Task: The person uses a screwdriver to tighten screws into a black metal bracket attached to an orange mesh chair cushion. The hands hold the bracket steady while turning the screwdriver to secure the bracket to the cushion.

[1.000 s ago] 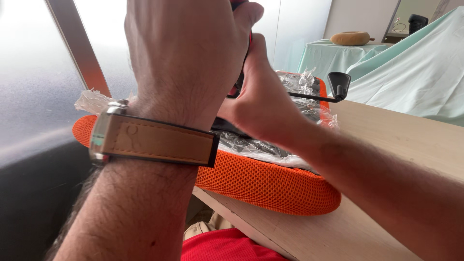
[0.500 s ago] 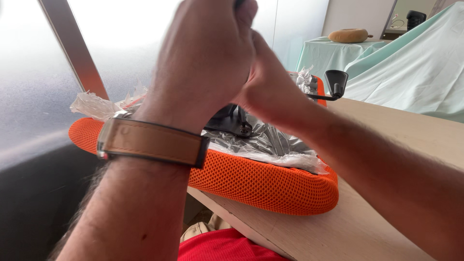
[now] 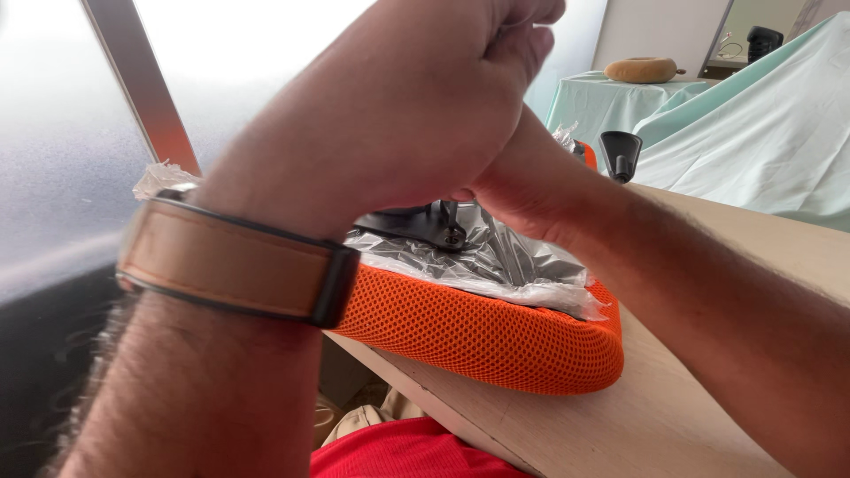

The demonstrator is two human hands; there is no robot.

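My left hand (image 3: 425, 97) is a closed fist in front of the camera, with a tan leather watch strap (image 3: 239, 261) on the wrist. My right hand (image 3: 522, 181) presses against it from behind, its fingers hidden. Below both hands a thin metal tool shaft (image 3: 450, 217) runs down to a bolt on a black metal plate (image 3: 403, 223). The plate is fixed to an orange mesh chair seat (image 3: 478, 332), which lies upside down under crinkled clear plastic (image 3: 496, 265). How the hands grip the tool is mostly hidden.
The seat rests on a light wooden table (image 3: 708, 389) near its left edge. A black lever knob (image 3: 620, 152) sticks up behind the seat. Pale green cloth (image 3: 761, 133) covers furniture at the back right, with a brown ring cushion (image 3: 642, 69) on it. A frosted window (image 3: 71, 133) is on the left.
Both hands have shifted right and upward together, turning over the plate. My left forearm has swung closer to the camera and now hides more of the seat.
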